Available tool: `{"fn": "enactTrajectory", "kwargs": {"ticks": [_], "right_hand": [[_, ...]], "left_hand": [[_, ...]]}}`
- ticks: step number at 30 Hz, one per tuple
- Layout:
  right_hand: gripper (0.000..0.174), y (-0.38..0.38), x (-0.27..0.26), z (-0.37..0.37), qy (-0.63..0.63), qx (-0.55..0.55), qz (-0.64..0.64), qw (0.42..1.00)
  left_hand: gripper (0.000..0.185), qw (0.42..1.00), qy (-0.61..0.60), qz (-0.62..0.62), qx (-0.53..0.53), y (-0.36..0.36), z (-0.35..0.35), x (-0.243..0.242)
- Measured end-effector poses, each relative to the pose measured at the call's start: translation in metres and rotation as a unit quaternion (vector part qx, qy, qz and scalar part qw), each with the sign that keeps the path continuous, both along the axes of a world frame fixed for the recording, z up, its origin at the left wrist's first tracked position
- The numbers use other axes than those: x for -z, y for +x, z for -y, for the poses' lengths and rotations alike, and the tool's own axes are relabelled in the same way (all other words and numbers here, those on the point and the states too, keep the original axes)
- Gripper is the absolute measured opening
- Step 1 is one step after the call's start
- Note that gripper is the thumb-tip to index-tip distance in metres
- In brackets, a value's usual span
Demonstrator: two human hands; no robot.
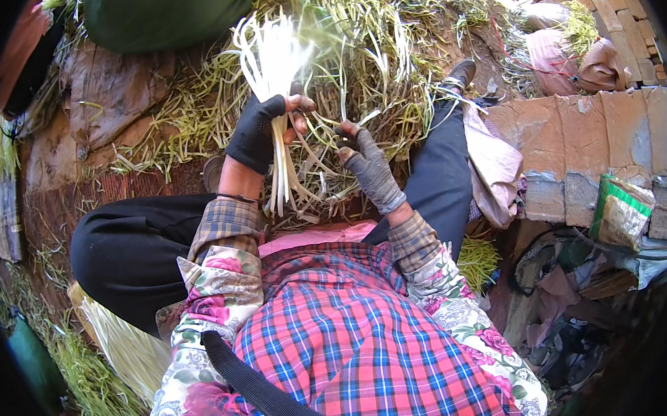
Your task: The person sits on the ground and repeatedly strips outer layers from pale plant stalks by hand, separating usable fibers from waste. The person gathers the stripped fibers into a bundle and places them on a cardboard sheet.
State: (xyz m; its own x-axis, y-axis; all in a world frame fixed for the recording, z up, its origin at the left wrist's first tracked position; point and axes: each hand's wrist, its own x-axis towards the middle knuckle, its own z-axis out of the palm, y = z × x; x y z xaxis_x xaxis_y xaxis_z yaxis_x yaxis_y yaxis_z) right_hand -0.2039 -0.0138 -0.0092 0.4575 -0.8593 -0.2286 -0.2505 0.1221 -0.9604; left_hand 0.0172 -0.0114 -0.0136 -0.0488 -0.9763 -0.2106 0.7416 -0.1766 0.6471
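Observation:
My left hand (267, 125), in a black fingerless glove, is closed around a bunch of long white stalks (277, 67), their pale upper ends fanned out and overexposed. To its right, my right hand (366, 162), in a worn grey glove with bare fingertips, has its thumb and forefinger near thin yellowish strands; whether it pinches one is unclear. Beneath both hands lies a heap of loose yellow-green stalks and leaves (383, 88), between my legs.
A brick ledge (572, 133) runs along the right, with a green and white packet (624, 211) on it. Pink cloth bundles (552, 56) lie beyond. More white stalks (128, 344) are beside my left leg. A dark green rounded object (166, 14) stands at the top left.

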Motion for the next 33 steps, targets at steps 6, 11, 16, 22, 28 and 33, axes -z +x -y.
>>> {"fn": "enactTrajectory", "kwargs": {"ticks": [6, 11, 16, 22, 28, 33], "right_hand": [[0.030, 0.033, 0.004, -0.061, 0.187, -0.156, -0.037, 0.969], [0.015, -0.001, 0.045, -0.043, -0.097, -0.360, -0.310, 0.874], [0.022, -0.017, 0.046, 0.012, 0.021, 0.066, -0.287, 0.956], [0.022, -0.020, 0.104, 0.037, -0.037, 0.074, -0.341, 0.936], [0.012, 0.002, 0.022, -0.007, -0.116, -0.005, -0.222, 0.968], [0.019, 0.009, 0.010, -0.010, -0.005, -0.023, -0.095, 0.995]], "left_hand": [[0.031, 1.000, -0.022, -0.010, -0.016, -0.006, 0.001, -0.009], [0.021, 0.987, -0.099, -0.077, -0.103, 0.041, -0.002, -0.025], [0.011, 0.973, -0.070, -0.028, -0.219, 0.052, -0.002, -0.030], [0.012, 0.988, 0.087, -0.042, -0.118, 0.013, 0.008, 0.015], [0.029, 0.976, 0.084, 0.196, -0.038, -0.030, 0.004, 0.030], [0.029, 0.986, 0.043, 0.159, -0.015, -0.032, 0.005, 0.026]]}}
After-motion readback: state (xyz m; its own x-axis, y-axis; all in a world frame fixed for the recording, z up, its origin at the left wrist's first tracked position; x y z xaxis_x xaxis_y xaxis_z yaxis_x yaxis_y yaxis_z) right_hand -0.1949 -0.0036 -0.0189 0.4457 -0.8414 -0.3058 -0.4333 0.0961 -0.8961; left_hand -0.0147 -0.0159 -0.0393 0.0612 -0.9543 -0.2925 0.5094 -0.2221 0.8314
